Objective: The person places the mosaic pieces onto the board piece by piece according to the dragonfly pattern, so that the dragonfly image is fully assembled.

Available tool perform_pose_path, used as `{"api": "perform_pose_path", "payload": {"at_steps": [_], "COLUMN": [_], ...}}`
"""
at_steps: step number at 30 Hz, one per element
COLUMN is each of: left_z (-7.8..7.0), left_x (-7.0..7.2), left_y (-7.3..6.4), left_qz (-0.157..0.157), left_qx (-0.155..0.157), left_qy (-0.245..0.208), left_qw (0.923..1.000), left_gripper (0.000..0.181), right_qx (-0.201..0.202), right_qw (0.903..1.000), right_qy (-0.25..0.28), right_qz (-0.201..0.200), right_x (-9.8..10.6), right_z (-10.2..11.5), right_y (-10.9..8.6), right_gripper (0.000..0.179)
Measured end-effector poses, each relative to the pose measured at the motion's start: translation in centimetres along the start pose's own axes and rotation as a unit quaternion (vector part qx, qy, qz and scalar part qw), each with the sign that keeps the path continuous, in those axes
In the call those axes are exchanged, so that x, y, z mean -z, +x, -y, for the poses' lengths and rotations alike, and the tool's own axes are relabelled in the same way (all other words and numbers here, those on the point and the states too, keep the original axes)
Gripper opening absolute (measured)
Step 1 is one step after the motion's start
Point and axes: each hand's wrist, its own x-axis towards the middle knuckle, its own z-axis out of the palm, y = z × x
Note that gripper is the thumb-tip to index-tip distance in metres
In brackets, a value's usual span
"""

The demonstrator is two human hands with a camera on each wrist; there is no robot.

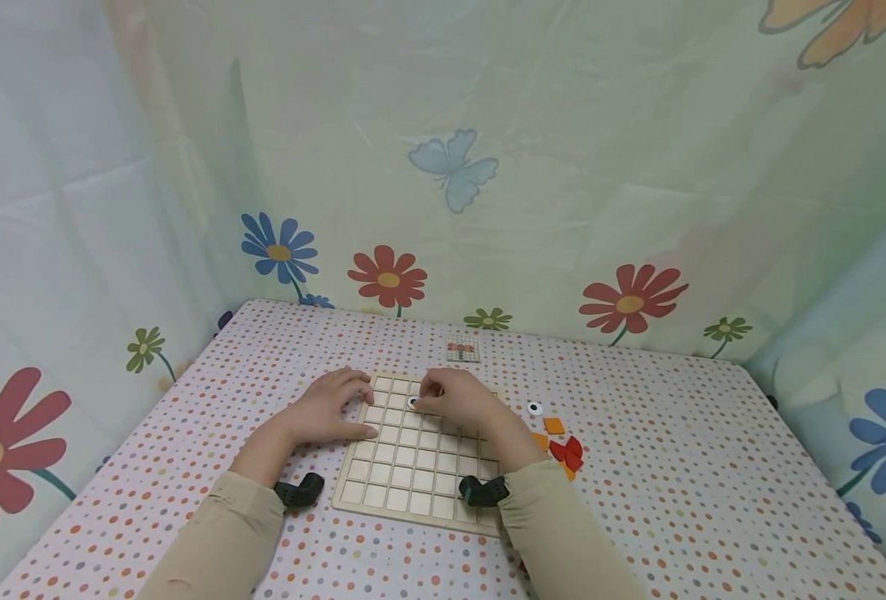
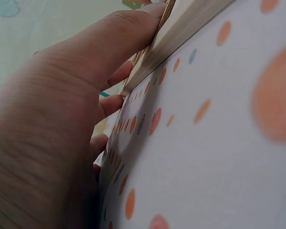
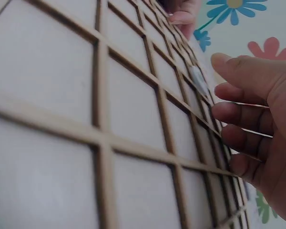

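White, round and black-centred, the eye-like disc (image 1: 413,402) lies on the square-gridded wooden board (image 1: 396,498) (no long axis), just left of the nearer right hand (image 1: 461,400), loosely bent and ungripping, while the left hand (image 1: 328,408) rests, fingers spread, at the board's left edge.

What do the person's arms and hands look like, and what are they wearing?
Both arms wear plain beige sleeves: the left sleeve and the right sleeve stop short of the hands. The left hand and right hand have no gloves. A chunky black gadget sits at the left wrist and another at the right.
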Motion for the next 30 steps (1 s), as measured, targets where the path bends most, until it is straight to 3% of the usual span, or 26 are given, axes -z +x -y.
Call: {"api": "perform_pose_path", "payload": {"at_steps": [7, 15, 20, 25, 30], "left_z": [0.0, 0.2, 0.5, 0.6, 0.4], "left_x": [-0.1, -0.2, -0.3, -0.2, -0.3], "left_y": [0.2, 0.1, 0.0, -0.1, 0.0], "left_qz": [0.003, -0.003, -0.005, -0.002, -0.003], "left_qx": [-0.002, -0.006, -0.010, -0.009, -0.008], "left_qy": [0.005, -0.001, 0.002, 0.002, 0.004], "left_qw": [1.0000, 1.0000, 0.9999, 1.0000, 1.0000], "left_gripper": [0.040, 0.041, 0.041, 0.041, 0.040], "right_qx": [-0.030, -0.095, -0.147, -0.181, -0.182], "right_qw": [0.9989, 0.9935, 0.9871, 0.9820, 0.9816], "right_qy": [-0.016, -0.039, -0.040, -0.027, -0.030], "right_qz": [-0.032, -0.050, -0.048, -0.044, -0.050], "right_x": [4.1, 8.2, 8.6, 8.0, 7.4], "right_z": [-1.8, -5.9, -7.7, -8.8, -10.0], "right_y": [-3.0, -7.0, -8.8, -9.4, -9.3], "right_gripper": [0.015, 0.022, 0.026, 0.028, 0.031]}}
